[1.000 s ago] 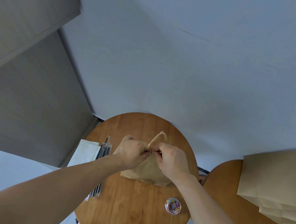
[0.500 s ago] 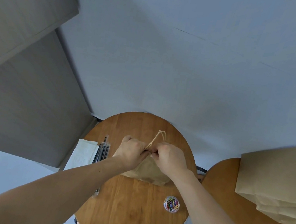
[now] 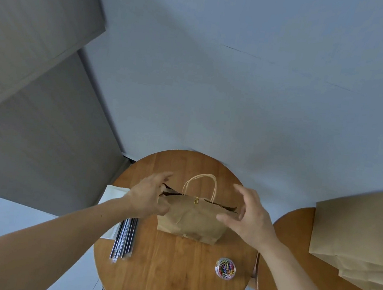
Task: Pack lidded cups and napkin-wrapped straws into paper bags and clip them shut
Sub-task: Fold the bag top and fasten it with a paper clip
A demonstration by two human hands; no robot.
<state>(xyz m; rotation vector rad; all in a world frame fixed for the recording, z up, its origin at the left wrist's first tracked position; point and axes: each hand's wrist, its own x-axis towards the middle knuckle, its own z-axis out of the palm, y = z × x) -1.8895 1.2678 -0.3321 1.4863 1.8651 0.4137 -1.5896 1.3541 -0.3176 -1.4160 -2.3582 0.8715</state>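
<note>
A brown paper bag (image 3: 192, 218) stands on the round wooden table (image 3: 171, 279), its twine handle up. A yellow paper clip (image 3: 196, 200) sits on the middle of its top edge; the mouth gapes a little on either side. My left hand (image 3: 148, 198) is at the bag's left end, thumb against the front, fingers stretched out behind the rim. My right hand (image 3: 250, 218) hovers at the right end with loosely spread fingers, its thumb touching the front. No cup or straw shows inside.
A clear tub of coloured paper clips (image 3: 225, 267) stands near the table's front right. Wrapped straws (image 3: 126, 237) and white napkins (image 3: 114, 198) lie at the left edge. Flat paper bags (image 3: 353, 235) are stacked on a second table at the right.
Both hands were pinched together at the middle of the bag's top. They have let go and moved apart to the bag's two ends, showing the yellow clip on the rim.
</note>
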